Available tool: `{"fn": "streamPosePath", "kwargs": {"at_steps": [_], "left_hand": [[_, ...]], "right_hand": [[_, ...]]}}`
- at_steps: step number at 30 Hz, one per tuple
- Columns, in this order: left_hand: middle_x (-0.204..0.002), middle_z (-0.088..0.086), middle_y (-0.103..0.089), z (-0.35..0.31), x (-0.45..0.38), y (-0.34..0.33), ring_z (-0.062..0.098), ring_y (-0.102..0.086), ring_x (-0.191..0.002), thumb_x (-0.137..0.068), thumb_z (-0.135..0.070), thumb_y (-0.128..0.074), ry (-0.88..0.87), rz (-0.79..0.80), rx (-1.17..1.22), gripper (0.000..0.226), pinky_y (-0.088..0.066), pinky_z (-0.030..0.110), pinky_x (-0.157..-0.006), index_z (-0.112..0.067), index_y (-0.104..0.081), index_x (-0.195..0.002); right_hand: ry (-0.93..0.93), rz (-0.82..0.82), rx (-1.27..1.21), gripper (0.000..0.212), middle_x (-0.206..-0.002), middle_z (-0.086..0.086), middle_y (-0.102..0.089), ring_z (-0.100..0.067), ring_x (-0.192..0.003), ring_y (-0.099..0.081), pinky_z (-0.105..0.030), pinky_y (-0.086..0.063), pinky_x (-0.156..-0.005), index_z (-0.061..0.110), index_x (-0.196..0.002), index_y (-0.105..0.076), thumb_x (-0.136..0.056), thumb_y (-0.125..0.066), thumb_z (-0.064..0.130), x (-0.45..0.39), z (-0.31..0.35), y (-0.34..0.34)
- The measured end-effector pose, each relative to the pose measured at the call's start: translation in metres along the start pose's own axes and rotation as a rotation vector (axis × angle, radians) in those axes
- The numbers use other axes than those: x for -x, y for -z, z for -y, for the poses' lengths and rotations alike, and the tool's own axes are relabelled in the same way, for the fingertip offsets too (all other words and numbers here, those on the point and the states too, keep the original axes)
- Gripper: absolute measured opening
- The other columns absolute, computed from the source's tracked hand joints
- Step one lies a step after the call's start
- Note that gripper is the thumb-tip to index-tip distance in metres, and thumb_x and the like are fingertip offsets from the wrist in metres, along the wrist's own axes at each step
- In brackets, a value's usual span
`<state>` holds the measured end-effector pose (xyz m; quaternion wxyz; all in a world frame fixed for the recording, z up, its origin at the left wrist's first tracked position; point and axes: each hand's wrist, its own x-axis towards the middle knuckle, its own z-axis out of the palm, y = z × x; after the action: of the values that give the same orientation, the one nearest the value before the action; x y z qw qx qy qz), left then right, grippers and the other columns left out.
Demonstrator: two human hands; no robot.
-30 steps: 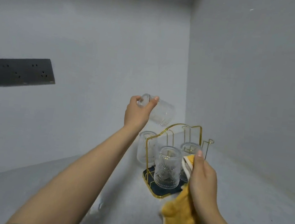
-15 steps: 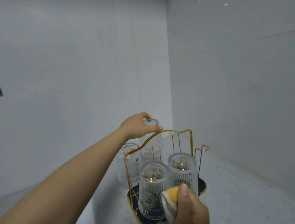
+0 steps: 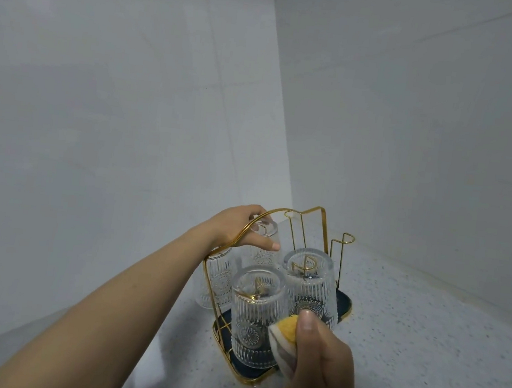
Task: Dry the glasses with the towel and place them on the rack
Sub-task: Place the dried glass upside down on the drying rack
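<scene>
Reaching in from the left, my left hand curls round the base of an upside-down ribbed clear glass at the back of the gold wire rack with the dark tray. Another glass stands just left of the rack frame. Two more inverted glasses sit on front pegs. On the right, my right hand pinches the yellow and white towel above the speckled grey counter.

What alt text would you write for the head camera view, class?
A left hand lowers an upturned glass onto a gold wire rack holding other upturned glasses, while the right hand grips a yellow towel nearby.
</scene>
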<state>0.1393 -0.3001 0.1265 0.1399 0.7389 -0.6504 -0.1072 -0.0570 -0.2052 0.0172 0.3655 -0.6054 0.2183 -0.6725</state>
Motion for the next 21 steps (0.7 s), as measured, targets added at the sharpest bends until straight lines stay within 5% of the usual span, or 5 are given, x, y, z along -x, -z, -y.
{"fn": "streamPosePath", "kwargs": {"at_steps": [11, 21], "left_hand": [[-0.151, -0.002, -0.045, 0.0005, 0.0046, -0.0020, 0.022, -0.043, -0.137, -0.079, -0.052, -0.074, -0.006, 0.005, -0.020, 0.076, -0.033, 0.037, -0.111, -0.026, -0.043, -0.145], [-0.154, -0.002, -0.042, -0.0008, 0.0089, 0.0006, 0.022, -0.038, -0.141, -0.092, -0.056, -0.053, -0.013, 0.025, 0.046, 0.062, -0.027, 0.038, -0.115, -0.030, -0.041, -0.147]], "right_hand": [[0.018, 0.016, 0.006, 0.040, -0.039, 0.007, -0.038, 0.005, -0.035, -0.033, -0.005, -0.026, -0.039, 0.031, -0.046, -0.030, -0.086, -0.035, 0.037, 0.0027, -0.0041, -0.0021], [0.010, 0.034, 0.020, 0.042, -0.038, 0.006, -0.038, 0.004, -0.034, -0.033, -0.006, -0.026, -0.039, 0.030, -0.045, -0.031, -0.086, -0.035, 0.039, 0.0052, -0.0080, -0.0023]]}}
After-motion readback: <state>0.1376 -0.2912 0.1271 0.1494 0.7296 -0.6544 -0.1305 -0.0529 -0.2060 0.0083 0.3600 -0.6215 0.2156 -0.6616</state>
